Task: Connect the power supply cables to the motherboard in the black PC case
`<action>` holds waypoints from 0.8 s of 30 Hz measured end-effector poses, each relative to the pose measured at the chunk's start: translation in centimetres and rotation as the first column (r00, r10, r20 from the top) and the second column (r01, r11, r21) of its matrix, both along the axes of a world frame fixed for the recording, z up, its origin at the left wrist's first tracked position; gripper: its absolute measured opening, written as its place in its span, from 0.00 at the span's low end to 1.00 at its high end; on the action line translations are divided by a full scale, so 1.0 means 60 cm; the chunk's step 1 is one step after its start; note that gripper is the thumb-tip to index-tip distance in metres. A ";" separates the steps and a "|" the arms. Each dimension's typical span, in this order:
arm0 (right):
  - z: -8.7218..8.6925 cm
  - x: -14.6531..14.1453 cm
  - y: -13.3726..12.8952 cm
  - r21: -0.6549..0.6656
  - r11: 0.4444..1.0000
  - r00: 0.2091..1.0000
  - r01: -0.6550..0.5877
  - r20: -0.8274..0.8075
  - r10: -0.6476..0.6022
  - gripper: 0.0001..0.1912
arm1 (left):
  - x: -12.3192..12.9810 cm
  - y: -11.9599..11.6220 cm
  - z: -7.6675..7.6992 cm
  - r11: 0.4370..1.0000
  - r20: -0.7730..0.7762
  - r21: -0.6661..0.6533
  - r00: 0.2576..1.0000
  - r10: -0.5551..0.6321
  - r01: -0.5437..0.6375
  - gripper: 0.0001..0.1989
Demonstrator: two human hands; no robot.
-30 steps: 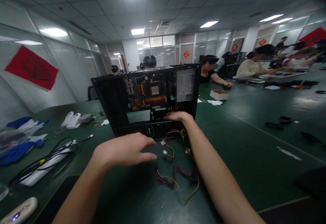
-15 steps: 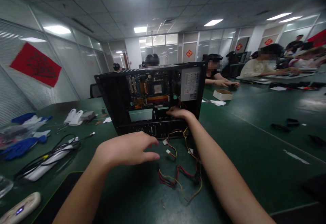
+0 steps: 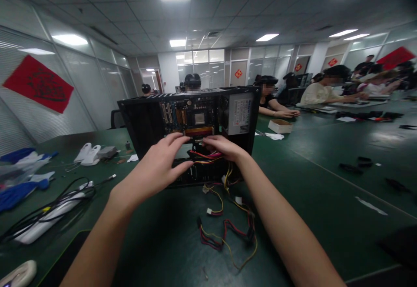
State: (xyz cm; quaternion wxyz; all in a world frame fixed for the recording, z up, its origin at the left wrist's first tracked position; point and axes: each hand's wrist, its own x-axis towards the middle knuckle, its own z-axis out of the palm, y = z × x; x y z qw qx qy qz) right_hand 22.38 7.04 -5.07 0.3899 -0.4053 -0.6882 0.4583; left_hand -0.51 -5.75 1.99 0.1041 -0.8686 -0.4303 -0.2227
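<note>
Lower centre of frame, nearest: thin red, black + yellow wire leads (image 3: 211,244) w/ small plastic plugs lie loose on the dark green tabletop (image 3: 302,200), prob. hanging out over the case's near edge so they're clear of the interior.

Mid-frame: bare left hand (image 3: 159,156), thumb + fingers spread w/ a gap btwn, by the end of a red/orange/pink wire bundle (image 3: 201,154); thumb contact w/ wires, can't tell. Bare right hand (image 3: 224,148) is curled over the same bundle at the opening; fingertips partly hidden, so can't tell if it's pinching. Hands flank the bundle, prob. to control both ends.

Just behind: black metal open-sided PC case (image 3: 140,121), centre of frame, open side facing the wearer, presumably for access. Inside: mobo w/ square silver chip (image 3: 199,118) up top, grey metal PSU w/ white label (image 3: 234,113) upper right.

Farther, right of case: small open white cardboard box (image 3: 280,126), then a seated co-worker in black, forearms (image 3: 276,108) on table.
</note>
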 end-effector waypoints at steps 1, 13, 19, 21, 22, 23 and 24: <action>0.009 -0.004 -0.010 0.014 0.997 0.996 -0.070 -0.048 0.071 0.20 | 0.001 0.006 0.000 0.999 0.040 0.044 0.999 -0.001 0.000 0.29; 0.087 0.018 -0.100 0.156 0.927 0.930 -0.341 0.201 0.308 0.23 | 0.008 0.052 -0.042 0.997 -0.069 0.070 0.997 -0.029 0.034 0.24; 0.056 -0.021 -0.094 0.097 0.904 0.613 -0.417 0.764 0.201 0.25 | -0.003 0.138 -0.120 0.991 -0.034 0.121 0.997 0.069 -0.064 0.15; 0.049 -0.040 -0.098 0.102 0.903 0.502 -0.418 0.854 0.136 0.24 | -0.013 0.154 -0.145 0.976 0.002 0.047 0.977 0.211 -0.211 0.18; 0.046 -0.050 -0.102 0.105 0.904 0.455 -0.414 0.885 0.105 0.24 | -0.016 0.158 -0.155 0.970 0.005 0.032 0.970 0.242 -0.242 0.19; 0.041 -0.062 -0.107 0.116 0.911 0.414 -0.396 0.908 0.065 0.25 | -0.017 0.160 -0.164 0.964 0.017 0.039 0.965 0.262 -0.262 0.19; 0.035 -0.074 -0.112 0.135 0.922 0.380 -0.363 0.925 0.015 0.25 | -0.017 0.160 -0.173 0.959 0.037 0.059 0.961 0.275 -0.277 0.19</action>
